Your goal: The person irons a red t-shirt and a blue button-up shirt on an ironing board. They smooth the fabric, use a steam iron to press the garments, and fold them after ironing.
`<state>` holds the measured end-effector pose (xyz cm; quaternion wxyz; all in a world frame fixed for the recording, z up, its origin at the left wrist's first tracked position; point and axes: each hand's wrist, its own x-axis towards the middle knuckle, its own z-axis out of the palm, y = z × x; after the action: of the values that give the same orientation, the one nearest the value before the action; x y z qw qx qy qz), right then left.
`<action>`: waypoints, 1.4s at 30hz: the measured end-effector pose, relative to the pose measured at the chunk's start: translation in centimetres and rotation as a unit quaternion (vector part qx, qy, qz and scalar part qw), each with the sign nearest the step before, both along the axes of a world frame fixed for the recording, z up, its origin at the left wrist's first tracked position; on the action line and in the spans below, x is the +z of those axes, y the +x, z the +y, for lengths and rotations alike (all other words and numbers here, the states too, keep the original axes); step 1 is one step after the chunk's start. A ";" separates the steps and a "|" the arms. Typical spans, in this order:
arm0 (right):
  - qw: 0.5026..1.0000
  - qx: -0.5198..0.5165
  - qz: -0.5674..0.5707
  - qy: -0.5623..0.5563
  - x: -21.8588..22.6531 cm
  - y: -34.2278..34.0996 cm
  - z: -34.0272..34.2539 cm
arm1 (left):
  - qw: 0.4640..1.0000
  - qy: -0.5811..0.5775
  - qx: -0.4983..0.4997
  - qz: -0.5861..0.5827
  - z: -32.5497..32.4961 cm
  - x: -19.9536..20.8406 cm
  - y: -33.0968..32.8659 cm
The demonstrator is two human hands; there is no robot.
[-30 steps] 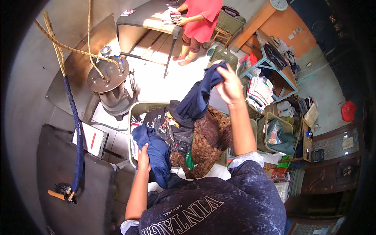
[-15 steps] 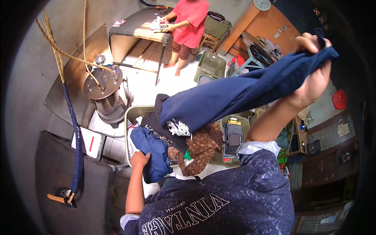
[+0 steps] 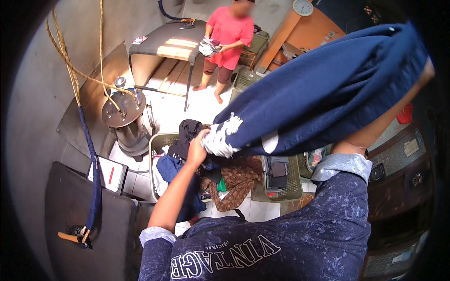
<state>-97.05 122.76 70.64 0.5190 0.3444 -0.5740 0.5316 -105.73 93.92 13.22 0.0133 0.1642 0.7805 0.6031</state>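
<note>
A navy blue garment with white print (image 3: 323, 93) is stretched out in the air, slanting up to the right. My left hand (image 3: 198, 146) is closed on its lower end beside the white print. At the upper end my right hand (image 3: 425, 75) holds the cloth; most of its fingers are hidden behind the fabric. Below lies a green plastic basket (image 3: 153, 161) heaped with clothes. In it are a black garment (image 3: 180, 147), a blue garment (image 3: 168, 166) and a brown patterned cloth (image 3: 239, 185).
A second green basket (image 3: 291, 193) holds folded clothes. A metal boiler (image 3: 124, 117) with hoses stands left of the baskets. At the back a person in pink (image 3: 229, 30) handles cloth by a dark padded table (image 3: 164, 44). Another dark padded board (image 3: 89, 206) fills the lower left.
My left hand has moved up from the blue garment in the basket to the navy garment's lower end. My right hand has moved right, spreading the cloth. The other person has lifted their cloth.
</note>
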 end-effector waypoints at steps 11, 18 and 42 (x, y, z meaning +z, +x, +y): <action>0.791 -0.068 -0.282 0.538 -21.3 -3.3 -9.1 | 0.731 0.604 -0.119 -0.293 -7.0 18.6 4.9; 0.641 0.174 -0.571 0.483 -34.0 11.2 -16.7 | 0.732 0.672 0.086 -0.073 -13.2 18.4 16.1; 0.525 0.687 0.032 0.502 -25.1 38.4 -46.9 | 0.938 0.043 0.321 0.126 -25.9 17.1 68.1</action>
<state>-58.63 75.82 45.56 -0.2472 0.8525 -0.3149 0.3361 -37.62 68.07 30.30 -0.2866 -0.0198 0.7602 0.5827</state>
